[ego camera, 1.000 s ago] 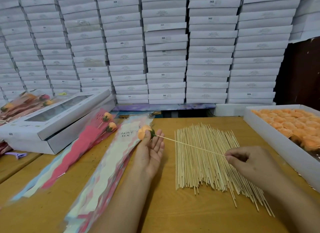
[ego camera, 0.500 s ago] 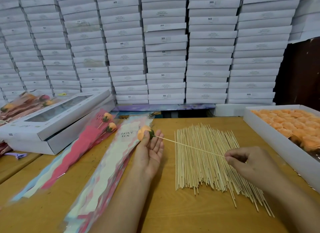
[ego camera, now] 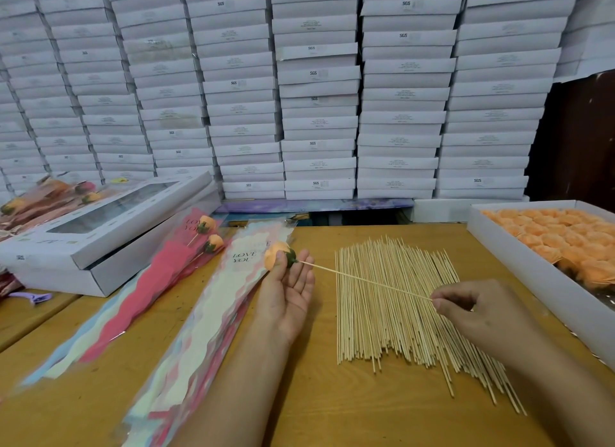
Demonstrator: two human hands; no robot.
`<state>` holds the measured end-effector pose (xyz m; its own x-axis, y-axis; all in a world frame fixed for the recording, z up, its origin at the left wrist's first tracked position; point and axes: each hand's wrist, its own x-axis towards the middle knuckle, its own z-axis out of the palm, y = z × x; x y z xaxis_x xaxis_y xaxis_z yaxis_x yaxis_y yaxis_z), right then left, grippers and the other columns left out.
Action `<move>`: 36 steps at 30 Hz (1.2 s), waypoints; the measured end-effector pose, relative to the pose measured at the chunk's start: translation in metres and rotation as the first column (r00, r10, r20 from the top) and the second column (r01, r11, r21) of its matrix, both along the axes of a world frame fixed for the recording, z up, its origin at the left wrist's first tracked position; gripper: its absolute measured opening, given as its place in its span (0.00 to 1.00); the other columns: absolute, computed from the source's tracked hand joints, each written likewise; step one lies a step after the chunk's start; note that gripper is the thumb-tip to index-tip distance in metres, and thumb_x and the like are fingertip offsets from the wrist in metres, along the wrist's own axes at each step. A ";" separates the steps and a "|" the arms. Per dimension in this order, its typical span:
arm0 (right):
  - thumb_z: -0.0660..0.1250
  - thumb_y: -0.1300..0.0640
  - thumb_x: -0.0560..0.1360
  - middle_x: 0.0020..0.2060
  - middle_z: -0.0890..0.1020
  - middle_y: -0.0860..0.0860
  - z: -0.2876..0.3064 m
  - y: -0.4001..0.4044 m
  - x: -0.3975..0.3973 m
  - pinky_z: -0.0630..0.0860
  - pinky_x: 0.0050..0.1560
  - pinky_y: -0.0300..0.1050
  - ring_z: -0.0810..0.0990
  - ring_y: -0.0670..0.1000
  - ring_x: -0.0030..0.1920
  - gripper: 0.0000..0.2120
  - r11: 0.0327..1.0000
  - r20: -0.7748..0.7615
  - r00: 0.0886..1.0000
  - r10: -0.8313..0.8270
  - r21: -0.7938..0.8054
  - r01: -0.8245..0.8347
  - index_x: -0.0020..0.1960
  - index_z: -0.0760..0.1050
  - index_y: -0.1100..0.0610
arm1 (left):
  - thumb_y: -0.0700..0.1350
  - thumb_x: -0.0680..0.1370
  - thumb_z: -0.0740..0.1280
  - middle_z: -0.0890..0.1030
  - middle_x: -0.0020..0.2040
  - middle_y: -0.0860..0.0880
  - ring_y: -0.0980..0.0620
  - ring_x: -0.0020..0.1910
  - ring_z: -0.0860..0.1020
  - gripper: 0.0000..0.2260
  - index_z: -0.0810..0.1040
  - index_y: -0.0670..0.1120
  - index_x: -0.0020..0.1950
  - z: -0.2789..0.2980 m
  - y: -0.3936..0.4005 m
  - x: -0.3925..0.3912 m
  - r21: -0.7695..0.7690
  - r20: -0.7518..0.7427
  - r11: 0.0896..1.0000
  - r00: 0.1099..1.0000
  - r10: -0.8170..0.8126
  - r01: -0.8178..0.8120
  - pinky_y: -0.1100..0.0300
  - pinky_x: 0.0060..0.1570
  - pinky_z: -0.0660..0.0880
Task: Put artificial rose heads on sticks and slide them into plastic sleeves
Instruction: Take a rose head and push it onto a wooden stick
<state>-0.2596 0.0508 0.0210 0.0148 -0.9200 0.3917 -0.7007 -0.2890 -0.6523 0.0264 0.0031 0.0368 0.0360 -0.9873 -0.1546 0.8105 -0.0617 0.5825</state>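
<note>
My left hand (ego camera: 287, 290) lay palm up, with the fingers mostly straight. My thumb and fingertips pinched an orange rose head (ego camera: 277, 254) with a green bottom. A thin stick (ego camera: 366, 281) poked into that green bottom. My right hand (ego camera: 479, 310) was curled, and its thumb and first finger pinched the other end of the stick. The stick crossed in the air over a big pile of sticks (ego camera: 399, 310) lying on the wooden table (ego camera: 332, 410).

Under my left hand lay a stack of plastic sleeves (ego camera: 213, 313). The top one said "LOVE YOU". Just to the left lay a pink sleeve (ego camera: 156, 280) with two orange roses (ego camera: 209, 233) on sticks inside it. It said "LOVE YOU" too.

On my right sat a white tray (ego camera: 532, 273) full of orange rose heads (ego camera: 565, 237). On my left sat a white box with a clear window (ego camera: 109, 220). Behind the table rose a wall of white boxes (ego camera: 316, 90). Some had "SGS" on them. The small writing was too blurry to read.
</note>
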 end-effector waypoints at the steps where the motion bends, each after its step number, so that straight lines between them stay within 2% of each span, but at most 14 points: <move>1: 0.73 0.55 0.75 0.38 0.82 0.33 0.000 0.000 0.000 0.71 0.41 0.30 0.81 0.35 0.43 0.05 1.000 -0.001 1.000 -0.001 0.001 0.001 0.47 0.86 0.45 | 0.47 0.82 0.64 0.87 0.48 0.43 0.51 0.44 0.86 0.10 0.77 0.43 0.59 0.000 0.000 0.000 0.000 -0.001 1.000 1.000 0.000 0.000 0.58 0.47 0.82; 3: 0.73 0.55 0.75 0.39 0.82 0.34 0.000 0.000 0.000 0.73 0.43 0.32 0.81 0.37 0.45 0.05 1.000 0.001 1.000 0.000 0.010 0.000 0.49 0.86 0.47 | 0.47 0.82 0.64 0.87 0.48 0.43 0.50 0.44 0.86 0.09 0.77 0.43 0.59 0.000 0.001 -0.001 -0.001 -0.004 1.000 1.000 0.000 0.000 0.57 0.48 0.81; 7: 0.73 0.55 0.75 0.39 0.82 0.34 0.000 0.001 0.001 0.74 0.44 0.34 0.81 0.37 0.45 0.05 1.000 -0.003 1.000 0.000 0.020 0.000 0.49 0.86 0.47 | 0.46 0.82 0.64 0.87 0.48 0.43 0.50 0.44 0.87 0.10 0.77 0.43 0.60 0.000 0.001 -0.002 -0.003 0.000 1.000 1.000 -0.001 0.001 0.58 0.45 0.82; 14: 0.73 0.55 0.75 0.38 0.82 0.33 -0.001 -0.001 0.000 0.73 0.42 0.32 0.81 0.36 0.44 0.05 1.000 0.009 1.000 0.001 0.009 -0.001 0.47 0.85 0.45 | 0.46 0.82 0.64 0.87 0.47 0.43 0.50 0.43 0.87 0.10 0.76 0.42 0.61 0.000 0.001 0.000 0.003 -0.018 1.000 1.000 0.007 -0.007 0.56 0.52 0.79; 20: 0.73 0.56 0.75 0.35 0.83 0.31 0.001 0.001 0.001 0.75 0.42 0.36 0.81 0.33 0.44 0.13 1.000 0.036 0.999 0.024 -0.012 -0.024 0.40 0.81 0.37 | 0.46 0.82 0.64 0.87 0.47 0.42 0.50 0.42 0.87 0.12 0.76 0.41 0.62 -0.001 0.000 0.000 0.003 -0.039 1.000 0.999 0.001 -0.001 0.58 0.43 0.82; 23: 0.73 0.56 0.75 0.37 0.82 0.34 0.001 0.001 0.001 0.73 0.43 0.33 0.81 0.36 0.43 0.07 1.000 0.028 0.999 0.016 0.006 -0.016 0.46 0.85 0.43 | 0.46 0.82 0.64 0.87 0.49 0.41 0.49 0.42 0.87 0.11 0.76 0.42 0.61 0.000 0.000 0.000 0.000 -0.047 1.000 0.999 0.006 -0.006 0.57 0.45 0.82; 26: 0.73 0.56 0.75 0.39 0.82 0.35 0.001 0.001 0.001 0.73 0.43 0.33 0.81 0.38 0.45 0.05 1.000 0.018 1.000 0.008 0.016 -0.008 0.49 0.85 0.48 | 0.46 0.82 0.64 0.87 0.48 0.41 0.49 0.42 0.87 0.11 0.76 0.42 0.61 0.000 0.001 0.000 0.000 -0.042 1.000 0.999 0.005 -0.005 0.57 0.45 0.82; 36: 0.73 0.56 0.76 0.40 0.82 0.34 0.002 0.001 0.002 0.73 0.44 0.32 0.80 0.37 0.46 0.06 1.000 0.009 1.000 -0.002 0.032 0.002 0.51 0.85 0.49 | 0.46 0.82 0.65 0.87 0.48 0.41 0.49 0.43 0.87 0.12 0.75 0.41 0.63 -0.001 0.001 0.000 -0.003 -0.041 1.000 0.999 -0.002 0.002 0.57 0.44 0.83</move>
